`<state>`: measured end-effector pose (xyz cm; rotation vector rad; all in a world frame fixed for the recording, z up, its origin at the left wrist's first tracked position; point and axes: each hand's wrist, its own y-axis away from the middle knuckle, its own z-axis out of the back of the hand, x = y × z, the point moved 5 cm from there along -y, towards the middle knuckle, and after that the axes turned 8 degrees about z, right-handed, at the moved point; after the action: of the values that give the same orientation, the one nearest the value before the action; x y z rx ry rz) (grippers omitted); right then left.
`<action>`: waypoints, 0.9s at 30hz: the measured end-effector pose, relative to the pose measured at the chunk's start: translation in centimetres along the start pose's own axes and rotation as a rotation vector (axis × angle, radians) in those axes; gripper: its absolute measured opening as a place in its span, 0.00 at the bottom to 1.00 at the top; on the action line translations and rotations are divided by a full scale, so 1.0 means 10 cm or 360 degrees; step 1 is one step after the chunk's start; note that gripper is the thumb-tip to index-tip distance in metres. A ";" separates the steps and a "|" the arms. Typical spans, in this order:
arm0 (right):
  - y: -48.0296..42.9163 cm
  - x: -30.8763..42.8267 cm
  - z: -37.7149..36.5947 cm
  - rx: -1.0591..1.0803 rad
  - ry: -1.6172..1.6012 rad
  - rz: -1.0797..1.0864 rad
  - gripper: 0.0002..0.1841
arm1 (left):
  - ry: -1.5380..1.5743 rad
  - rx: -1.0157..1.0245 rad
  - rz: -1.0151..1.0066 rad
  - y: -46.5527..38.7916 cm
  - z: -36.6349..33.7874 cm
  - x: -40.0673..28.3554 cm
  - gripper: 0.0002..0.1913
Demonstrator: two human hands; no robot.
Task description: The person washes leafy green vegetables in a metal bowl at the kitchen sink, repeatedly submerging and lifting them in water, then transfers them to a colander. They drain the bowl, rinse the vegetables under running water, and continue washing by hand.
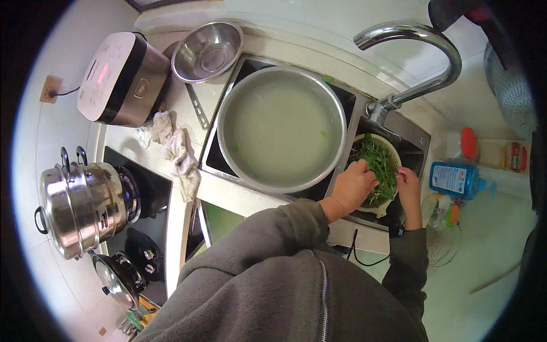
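Note:
A cream plastic colander point(380, 210) full of leafy greens point(376, 160) sits in the right-hand sink basin. Over the left side of the greens is my left hand point(352, 186), its fingers bent together; whether a leaf is pinched in them is too small to tell. My right hand point(409, 190) is at the colander's right rim with curled fingers, and what they hold is hidden. To the left, a wide metal basin point(282, 128) of cloudy water rests over the other sink, with a few green bits in it.
A chrome faucet point(455, 64) arches behind the colander. A steel bowl point(207, 53), a rice cooker point(128, 81) and a crumpled cloth point(181, 158) occupy the left counter. Beyond are a steamer pot point(81, 209) and a lidded pan point(115, 280). A blue bottle point(455, 180) is at right.

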<state>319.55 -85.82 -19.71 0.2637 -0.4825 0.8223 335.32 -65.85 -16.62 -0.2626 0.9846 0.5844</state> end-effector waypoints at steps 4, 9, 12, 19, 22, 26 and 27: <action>0.10 0.11 -0.09 0.0214 0.0176 0.0071 0.12 | -0.0452 0.0193 -0.0178 0.04 -0.20 -0.01 0.05; 0.07 0.02 -0.04 -0.0361 -0.0379 0.0106 0.10 | -0.0775 0.0608 -0.0333 0.00 -0.34 0.14 0.08; 0.05 -0.05 -0.26 0.0181 -0.0121 -0.0087 0.12 | -0.0634 0.0446 -0.0330 -0.06 -0.25 0.08 0.08; 0.06 -0.07 -0.31 -0.0014 -0.0590 -0.0404 0.12 | -0.0504 0.0232 -0.0261 0.09 0.10 0.11 0.05; -0.03 0.06 -0.19 -0.0200 -0.0560 -0.0310 0.11 | -0.0453 0.0230 -0.0179 0.17 0.37 0.22 0.06; -0.19 0.50 -0.38 0.0018 -0.0651 -0.0321 0.11 | -0.0485 0.0275 -0.0035 0.36 0.82 0.40 0.07; -0.26 0.71 -0.44 0.0074 -0.0716 -0.0115 0.12 | -0.0520 0.0358 0.0083 0.41 0.93 0.49 0.07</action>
<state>326.97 -81.21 -20.01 0.5112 -0.8701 0.7034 341.55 -56.56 -15.55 0.0587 0.7336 0.5383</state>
